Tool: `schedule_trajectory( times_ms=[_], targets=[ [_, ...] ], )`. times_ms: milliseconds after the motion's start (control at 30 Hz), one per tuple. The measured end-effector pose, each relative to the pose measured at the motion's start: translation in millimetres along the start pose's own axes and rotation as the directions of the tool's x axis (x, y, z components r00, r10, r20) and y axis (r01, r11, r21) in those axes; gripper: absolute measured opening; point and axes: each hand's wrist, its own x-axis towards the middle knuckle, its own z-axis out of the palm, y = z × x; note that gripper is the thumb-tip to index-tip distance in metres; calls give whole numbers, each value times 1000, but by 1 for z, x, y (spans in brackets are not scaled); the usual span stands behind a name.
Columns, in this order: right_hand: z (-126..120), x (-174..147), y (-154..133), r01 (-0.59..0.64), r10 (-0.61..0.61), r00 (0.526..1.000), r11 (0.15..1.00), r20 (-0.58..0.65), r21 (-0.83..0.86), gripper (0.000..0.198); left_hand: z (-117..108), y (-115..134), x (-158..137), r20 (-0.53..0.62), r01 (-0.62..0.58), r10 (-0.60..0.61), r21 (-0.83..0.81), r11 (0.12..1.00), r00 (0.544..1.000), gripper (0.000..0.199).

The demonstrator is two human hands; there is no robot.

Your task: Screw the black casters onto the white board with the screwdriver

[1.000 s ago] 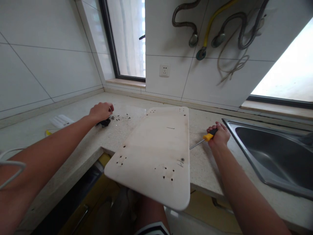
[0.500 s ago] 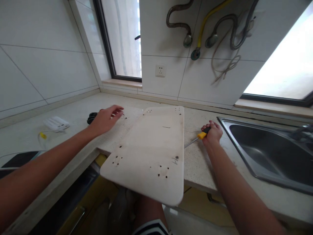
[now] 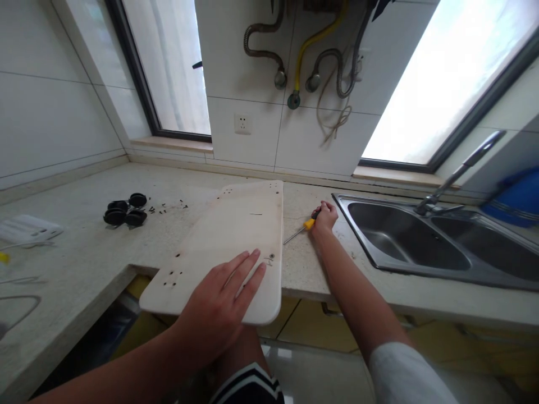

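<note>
A white board with rounded corners lies on the counter, its near end jutting past the edge. Small holes show near its corners, and a screw sits by its right side. My left hand rests over the near part of the board, fingers stretched toward the right edge. To the right of the board, my right hand is wrapped round the handle of a yellow and black screwdriver. The shaft points left and down, its tip close to the board's right edge.
Several black casters and loose screws lie on the counter at left, near a white power strip. A steel double sink with a faucet is at right. Hoses hang on the wall.
My left hand has moved right and nearer, from beside the board onto it, uncovering the casters and screws. My right hand still holds the screwdriver. The view has turned right.
</note>
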Motion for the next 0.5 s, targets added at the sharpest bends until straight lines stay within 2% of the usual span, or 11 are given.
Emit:
schedule_trajectory(
  times_ms=[200, 400, 500],
  targets=[
    [-1, 1, 2, -8, 8, 1000, 1000, 2, -13, 43, 6, 14, 7, 43, -9, 9, -13, 1000, 999, 90],
    [-7, 0, 0, -36, 36, 999, 999, 37, -7, 43, 9, 21, 12, -102, -42, 48, 62, 997, 994, 92],
    [-8, -4, -4, -57, 56, 996, 998, 65, 12, 44, 4, 14, 9, -110, -74, 81, 70, 995, 991, 92]
  ],
)
